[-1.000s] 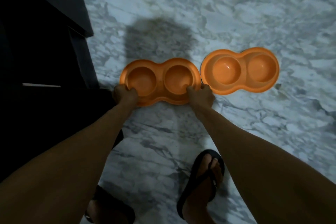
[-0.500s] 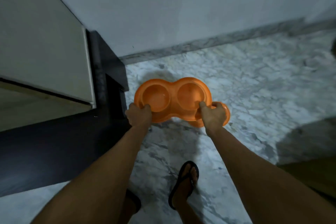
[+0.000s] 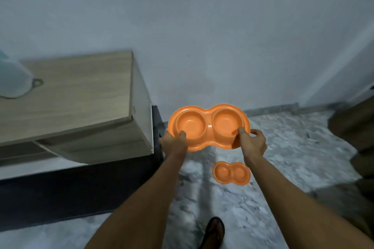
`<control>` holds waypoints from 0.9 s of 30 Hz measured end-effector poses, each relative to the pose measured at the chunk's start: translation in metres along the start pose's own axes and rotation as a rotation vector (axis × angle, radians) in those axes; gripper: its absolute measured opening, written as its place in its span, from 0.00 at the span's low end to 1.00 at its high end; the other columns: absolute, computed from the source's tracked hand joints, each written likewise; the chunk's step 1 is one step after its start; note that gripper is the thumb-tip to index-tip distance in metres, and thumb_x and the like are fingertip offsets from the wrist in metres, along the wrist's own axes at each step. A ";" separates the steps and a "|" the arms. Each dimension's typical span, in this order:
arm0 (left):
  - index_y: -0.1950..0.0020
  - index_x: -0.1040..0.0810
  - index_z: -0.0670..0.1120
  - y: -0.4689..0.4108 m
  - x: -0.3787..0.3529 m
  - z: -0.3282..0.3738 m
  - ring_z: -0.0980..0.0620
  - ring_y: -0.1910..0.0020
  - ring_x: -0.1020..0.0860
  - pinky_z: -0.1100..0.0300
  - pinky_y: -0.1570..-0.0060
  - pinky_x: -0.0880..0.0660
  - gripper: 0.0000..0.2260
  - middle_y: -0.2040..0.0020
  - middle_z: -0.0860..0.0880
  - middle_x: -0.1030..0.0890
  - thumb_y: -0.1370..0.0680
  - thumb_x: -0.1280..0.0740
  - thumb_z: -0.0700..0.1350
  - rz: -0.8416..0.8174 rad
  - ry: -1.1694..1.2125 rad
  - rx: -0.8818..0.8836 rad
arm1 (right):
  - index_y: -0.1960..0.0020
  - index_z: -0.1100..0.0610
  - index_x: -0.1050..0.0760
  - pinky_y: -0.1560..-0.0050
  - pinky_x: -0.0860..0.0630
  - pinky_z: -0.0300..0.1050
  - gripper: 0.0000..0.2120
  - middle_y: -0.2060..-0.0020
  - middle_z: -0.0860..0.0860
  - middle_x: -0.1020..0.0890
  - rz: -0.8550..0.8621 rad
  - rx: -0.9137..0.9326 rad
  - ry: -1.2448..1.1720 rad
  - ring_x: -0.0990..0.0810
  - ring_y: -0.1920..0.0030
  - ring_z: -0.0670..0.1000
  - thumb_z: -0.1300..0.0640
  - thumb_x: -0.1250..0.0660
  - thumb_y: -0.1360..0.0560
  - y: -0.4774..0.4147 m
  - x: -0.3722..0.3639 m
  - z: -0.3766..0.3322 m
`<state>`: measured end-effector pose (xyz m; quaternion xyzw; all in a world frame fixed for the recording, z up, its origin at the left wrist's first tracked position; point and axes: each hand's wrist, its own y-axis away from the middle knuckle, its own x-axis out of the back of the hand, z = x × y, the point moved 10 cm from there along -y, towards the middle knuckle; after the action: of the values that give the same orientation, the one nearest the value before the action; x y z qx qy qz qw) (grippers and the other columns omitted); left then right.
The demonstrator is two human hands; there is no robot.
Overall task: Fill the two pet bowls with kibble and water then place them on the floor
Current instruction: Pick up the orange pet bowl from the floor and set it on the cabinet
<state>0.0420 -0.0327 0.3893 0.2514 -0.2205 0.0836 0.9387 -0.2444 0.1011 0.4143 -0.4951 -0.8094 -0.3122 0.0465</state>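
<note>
Both hands are gripping one empty orange double bowl in the air.
The left hand and right hand are clamping its near rim, thumbs inside both empty wells. A second double bowl, also empty, is sitting on the marble floor below, beside the wooden cabinet.

Person, seen from a head-worn camera. Two bare forearms enter from the lower edge of the frame; no sleeves, watch or bands show on them. Left hand and right hand: bare, no gloves or rings visible. One foot at bottom centre wears a dark strapped sandal; picture soft, finer detail unclear.
</note>
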 end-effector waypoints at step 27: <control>0.38 0.24 0.37 -0.092 0.599 -0.057 0.39 0.43 0.22 0.50 0.46 0.26 0.19 0.37 0.38 0.25 0.25 0.29 0.46 0.470 0.281 -0.019 | 0.40 0.60 0.25 0.47 0.28 0.47 0.22 0.43 0.58 0.21 -0.454 0.339 -0.009 0.24 0.47 0.56 0.49 0.28 0.29 0.470 -0.339 -0.076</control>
<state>0.6201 -0.0553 0.5784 0.1704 -0.1411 0.3309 0.9174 0.2997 -0.0549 0.5603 -0.2876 -0.9405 -0.1726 0.0540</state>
